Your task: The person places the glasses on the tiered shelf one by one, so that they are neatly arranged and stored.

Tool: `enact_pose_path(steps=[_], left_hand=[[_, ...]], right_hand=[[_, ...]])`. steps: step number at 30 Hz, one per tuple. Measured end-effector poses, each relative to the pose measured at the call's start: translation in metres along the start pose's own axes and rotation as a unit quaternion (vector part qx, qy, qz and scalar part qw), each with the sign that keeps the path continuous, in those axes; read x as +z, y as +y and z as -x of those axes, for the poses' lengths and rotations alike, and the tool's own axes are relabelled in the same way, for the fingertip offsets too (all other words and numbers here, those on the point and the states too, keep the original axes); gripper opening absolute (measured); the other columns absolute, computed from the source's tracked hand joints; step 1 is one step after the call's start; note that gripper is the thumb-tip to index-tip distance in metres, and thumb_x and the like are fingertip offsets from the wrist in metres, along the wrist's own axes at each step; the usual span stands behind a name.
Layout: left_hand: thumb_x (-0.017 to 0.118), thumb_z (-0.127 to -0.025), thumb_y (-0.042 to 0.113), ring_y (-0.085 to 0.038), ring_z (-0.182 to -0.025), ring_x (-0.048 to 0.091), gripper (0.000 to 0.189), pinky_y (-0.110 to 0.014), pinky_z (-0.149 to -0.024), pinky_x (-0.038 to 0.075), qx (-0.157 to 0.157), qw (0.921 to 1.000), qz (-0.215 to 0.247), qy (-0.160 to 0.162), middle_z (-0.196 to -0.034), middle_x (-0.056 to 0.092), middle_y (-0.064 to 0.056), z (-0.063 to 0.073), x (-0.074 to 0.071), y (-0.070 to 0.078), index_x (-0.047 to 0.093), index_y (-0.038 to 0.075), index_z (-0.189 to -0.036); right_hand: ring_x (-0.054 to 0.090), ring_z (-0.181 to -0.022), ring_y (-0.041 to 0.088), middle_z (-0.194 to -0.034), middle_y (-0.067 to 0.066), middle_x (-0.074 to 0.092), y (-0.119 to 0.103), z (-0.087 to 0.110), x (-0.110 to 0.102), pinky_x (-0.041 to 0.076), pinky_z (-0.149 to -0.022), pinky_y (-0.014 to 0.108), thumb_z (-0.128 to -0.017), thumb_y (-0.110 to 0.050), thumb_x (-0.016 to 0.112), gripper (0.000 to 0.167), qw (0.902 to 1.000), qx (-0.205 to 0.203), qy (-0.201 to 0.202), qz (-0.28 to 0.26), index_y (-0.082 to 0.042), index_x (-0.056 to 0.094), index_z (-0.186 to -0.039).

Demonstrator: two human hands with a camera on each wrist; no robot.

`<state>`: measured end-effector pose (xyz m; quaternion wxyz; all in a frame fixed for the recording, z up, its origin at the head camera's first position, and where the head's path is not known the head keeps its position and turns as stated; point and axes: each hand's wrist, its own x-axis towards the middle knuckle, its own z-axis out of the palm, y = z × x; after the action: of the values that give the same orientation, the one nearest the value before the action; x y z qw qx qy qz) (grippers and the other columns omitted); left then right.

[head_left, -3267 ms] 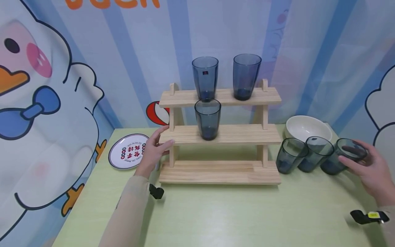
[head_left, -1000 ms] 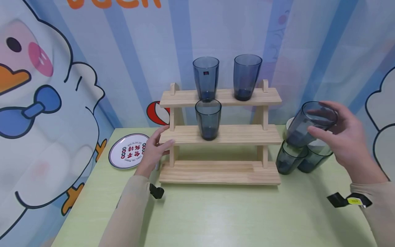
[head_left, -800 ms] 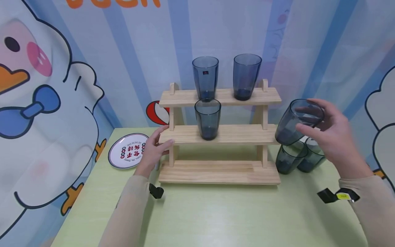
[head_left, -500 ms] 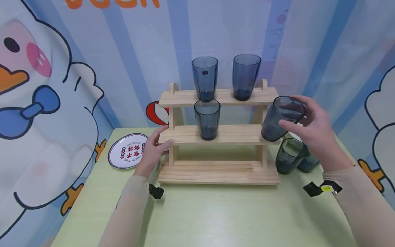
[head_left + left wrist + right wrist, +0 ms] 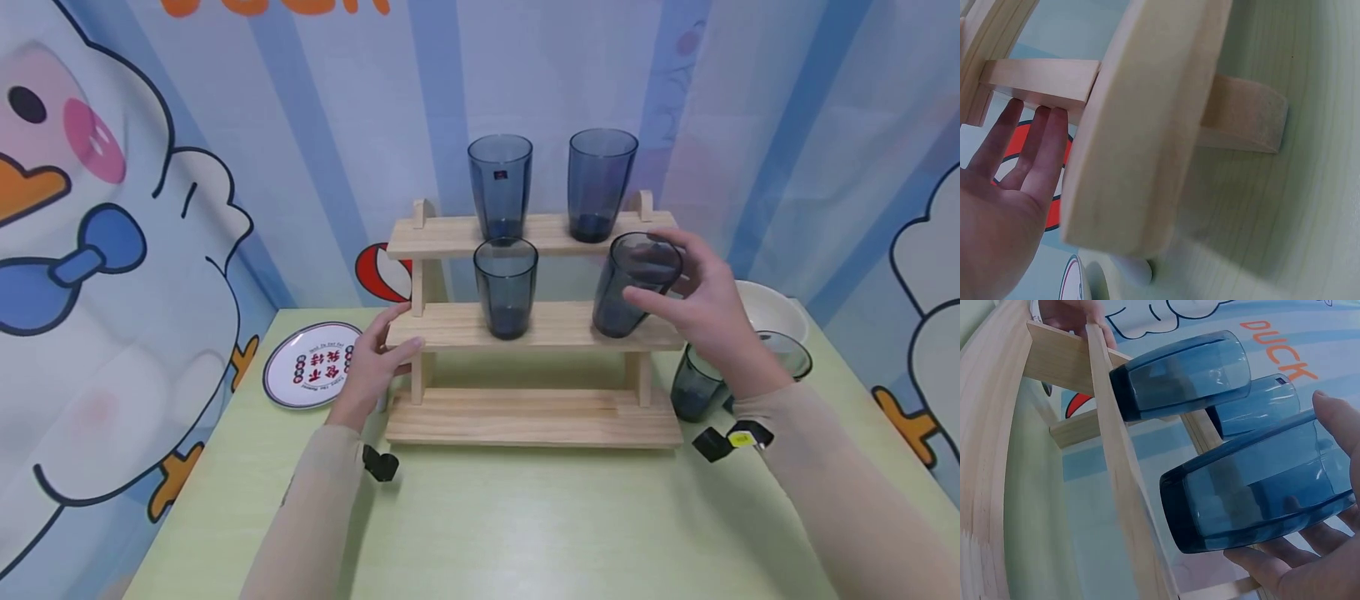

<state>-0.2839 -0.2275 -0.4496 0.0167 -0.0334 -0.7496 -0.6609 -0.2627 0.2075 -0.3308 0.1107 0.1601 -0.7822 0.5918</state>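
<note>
Duck-print backdrop [image 5: 337, 183] behind a pale green desk [image 5: 525, 525]. Three-tier wooden rack [image 5: 525, 421] stands on the desk. Left hand [image 5: 375, 362] at rack's left end, thumb and fingers clamped about the middle shelf [image 5: 566, 321]. Right hand [image 5: 712, 312]: fingers and thumb clamped on a tilted glass [image 5: 617, 302], over that shelf's right end; cannot tell if base touches wood. White bowl [image 5: 778, 312] right, plate [image 5: 281, 371] left. Other glasses [image 5: 602, 183]: two up top, one mid-tier, two on desk, partly hidden by right forearm [image 5: 817, 450].
</note>
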Motion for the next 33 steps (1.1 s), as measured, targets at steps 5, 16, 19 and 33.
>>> enact_pose_path(steps=[5, 16, 19, 33], left_hand=[[0.078, -0.097, 0.028, -0.035, -0.121, 0.064, 0.061, -0.05, -0.094, 0.061, 0.003, 1.0, 0.002, -0.002, -0.153, 0.054, -0.008, 0.0, 0.0, 0.0, 0.053, 0.036, -0.153], [0.078, -0.098, 0.028, -0.034, -0.121, 0.064, 0.061, -0.047, -0.093, 0.061, 0.001, 1.0, 0.005, -0.002, -0.153, 0.054, -0.008, 0.0, 0.0, 0.0, 0.053, 0.035, -0.153], [0.077, -0.098, 0.028, -0.034, -0.12, 0.064, 0.061, -0.047, -0.093, 0.061, 0.002, 1.0, 0.005, -0.005, -0.152, 0.054, -0.009, 0.0, 0.0, -0.001, 0.052, 0.035, -0.154], [0.077, -0.098, 0.026, -0.032, -0.12, 0.064, 0.061, -0.045, -0.092, 0.062, -0.002, 0.9999, 0.01, 0.001, -0.152, 0.053, -0.009, -0.001, -0.001, -0.003, 0.053, 0.033, -0.153]], right_hand=[[0.061, -0.121, 0.013, -0.138, 0.001, 0.061, 0.001, -0.005, 0.01, 0.052, -0.096, 0.023, -0.093, -0.018, 0.083, 0.073, 0.9997, 0.006, -0.011, 0.021, -0.021, 0.047, -0.156], [0.058, -0.131, 0.023, -0.141, 0.003, 0.059, 0.006, -0.011, 0.02, 0.045, -0.113, 0.047, -0.091, -0.021, 0.085, 0.077, 0.9994, 0.022, -0.014, 0.02, -0.017, 0.046, -0.157], [0.057, -0.132, 0.025, -0.144, 0.003, 0.055, 0.006, -0.012, 0.021, 0.045, -0.113, 0.045, -0.091, -0.02, 0.085, 0.077, 0.9995, 0.023, -0.016, 0.015, -0.017, 0.046, -0.157], [0.051, -0.141, 0.034, -0.146, 0.006, 0.057, 0.007, -0.017, 0.026, 0.042, -0.115, 0.053, -0.092, -0.024, 0.084, 0.082, 0.9981, 0.046, -0.041, 0.009, -0.023, 0.04, -0.16]])
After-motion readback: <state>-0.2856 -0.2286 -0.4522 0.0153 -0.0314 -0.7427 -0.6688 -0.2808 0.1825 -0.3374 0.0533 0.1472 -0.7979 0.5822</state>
